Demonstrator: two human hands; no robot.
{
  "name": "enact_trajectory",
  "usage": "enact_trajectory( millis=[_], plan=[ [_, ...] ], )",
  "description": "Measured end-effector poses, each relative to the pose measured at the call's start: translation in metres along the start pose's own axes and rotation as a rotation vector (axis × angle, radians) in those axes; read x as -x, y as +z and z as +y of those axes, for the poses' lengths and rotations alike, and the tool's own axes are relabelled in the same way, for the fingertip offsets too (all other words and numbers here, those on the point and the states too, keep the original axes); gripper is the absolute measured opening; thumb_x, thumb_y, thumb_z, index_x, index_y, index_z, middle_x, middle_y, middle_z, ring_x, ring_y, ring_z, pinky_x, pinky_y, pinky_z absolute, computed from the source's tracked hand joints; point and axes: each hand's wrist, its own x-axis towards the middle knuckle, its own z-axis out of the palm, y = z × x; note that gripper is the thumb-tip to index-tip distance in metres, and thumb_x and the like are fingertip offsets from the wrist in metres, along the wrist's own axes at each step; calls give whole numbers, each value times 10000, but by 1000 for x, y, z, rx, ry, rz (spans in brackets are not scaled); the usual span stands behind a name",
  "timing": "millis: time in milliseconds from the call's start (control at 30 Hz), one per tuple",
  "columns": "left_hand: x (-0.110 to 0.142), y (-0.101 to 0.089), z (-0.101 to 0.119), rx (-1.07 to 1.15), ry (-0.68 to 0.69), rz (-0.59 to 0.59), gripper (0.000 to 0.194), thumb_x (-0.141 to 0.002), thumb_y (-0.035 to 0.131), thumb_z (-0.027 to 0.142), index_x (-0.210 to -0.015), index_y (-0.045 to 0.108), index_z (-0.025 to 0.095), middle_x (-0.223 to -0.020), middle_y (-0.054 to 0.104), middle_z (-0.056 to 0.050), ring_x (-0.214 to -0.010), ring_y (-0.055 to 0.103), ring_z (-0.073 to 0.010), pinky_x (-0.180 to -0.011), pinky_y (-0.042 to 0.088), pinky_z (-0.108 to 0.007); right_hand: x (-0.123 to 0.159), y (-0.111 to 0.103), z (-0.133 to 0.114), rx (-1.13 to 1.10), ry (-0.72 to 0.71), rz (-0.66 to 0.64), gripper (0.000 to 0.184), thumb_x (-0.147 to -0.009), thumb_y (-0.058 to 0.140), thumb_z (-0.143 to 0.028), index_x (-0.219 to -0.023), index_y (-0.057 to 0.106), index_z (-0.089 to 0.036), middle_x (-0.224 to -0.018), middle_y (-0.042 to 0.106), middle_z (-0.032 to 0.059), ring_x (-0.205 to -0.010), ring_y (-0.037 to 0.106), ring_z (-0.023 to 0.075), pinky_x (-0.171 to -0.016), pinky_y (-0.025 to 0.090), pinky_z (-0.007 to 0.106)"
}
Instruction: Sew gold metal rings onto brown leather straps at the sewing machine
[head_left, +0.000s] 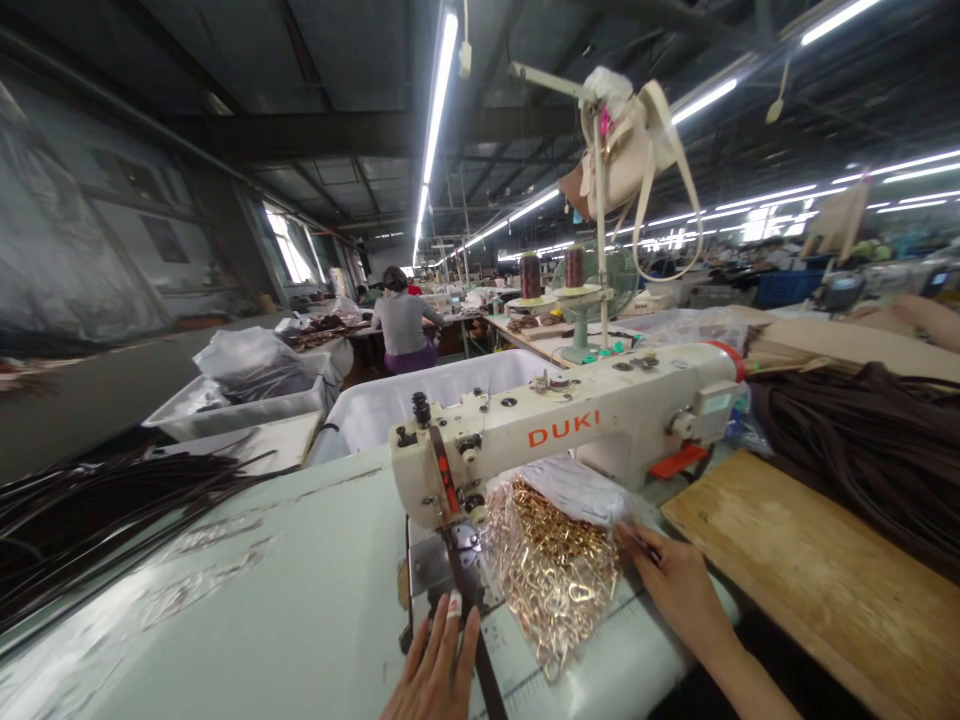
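- Left hand [437, 668] lies flat and spread on the counter [247, 620], fingers either side of a dark strap [480, 640], which keeps the strap lined up toward the needle.
- Strap runs from the bottom edge up under the presser foot [463, 535] of the sewing machine [562, 430], so it sits where stitching happens.
- Right hand [675, 580] rests beside a clear bag [551, 565] of gold metal rings; its fingertips seem to pinch something small and dark at the bag's edge, though what it is cannot be told.
- Bag lies right under the machine arm, close by both hands, likely so hardware is within easy reach.
- Wooden board [810, 580] lies at the right, with dark straps [870, 450] heaped behind it; more thin straps [97, 510] fan out on the left.
- Pale green counter, worn and marked.
- Beyond are white bins [247, 400], a pale handbag [630, 150] hung on the thread stand, and a person [403, 322] seated at a far bench in a long factory hall under strip lights.
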Motion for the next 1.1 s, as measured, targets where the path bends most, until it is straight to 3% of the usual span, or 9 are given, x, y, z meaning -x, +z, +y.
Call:
enact_trajectory(
  millis=[133,333,467,567,667,833,1100],
  plan=[
    [2,-4,7,96,-36,-100,926,-725,453,17,-1412,-154,148,-1454,267,-181,-1349,224,-316,-1030,384,-433,-1,-2,-2,18,26,-9,417,-890,405,-506,-709,627,-203,-587,586,1,-615,561,200,-587,408,277],
    [1,-26,-3,307,10,-193,951,-799,566,269,-1411,-154,167,-1478,167,-199,-1347,200,-351,-1022,372,-495,0,-3,-4,9,33,-16,410,-880,420,-503,-661,598,-204,-579,562,-4,-627,548,201,-591,403,275],
    [-6,-56,-14,441,52,-277,1037,-712,655,557,-1447,57,136,-1456,178,-238,-1319,257,-390,-999,394,-491,1,-4,-6,0,33,2,395,-877,423,-510,-727,622,-203,-575,541,-12,-569,499,185,-532,364,273],
    [-14,-69,-17,480,-3,-312,964,-692,618,647,-1402,294,83,-1420,247,-267,-1279,330,-409,-980,407,-498,1,-4,-7,-9,29,1,397,-882,423,-504,-706,605,-199,-575,530,-11,-571,488,180,-527,351,268],
    [-18,-67,-21,510,-36,-267,828,-728,590,631,-1347,422,107,-1379,367,-236,-1227,427,-385,-962,438,-476,0,-3,-6,-17,35,-8,393,-884,427,-503,-719,611,-198,-592,538,-11,-591,495,180,-543,354,266],
    [-22,-57,-33,562,-82,-42,543,-796,561,558,-1234,571,238,-1228,596,-113,-1114,569,-312,-928,510,-420,1,-3,-6,-26,39,-11,400,-885,429,-514,-701,597,-201,-570,495,-17,-572,466,169,-530,340,262],
    [-44,-59,-53,679,-60,14,329,-861,542,427,-1076,668,213,-1074,679,-87,-1029,616,-273,-895,539,-413,1,-4,-7,3,42,-30,397,-889,429,-509,-734,619,-197,-603,554,-10,-604,527,177,-546,364,257]
  ],
)
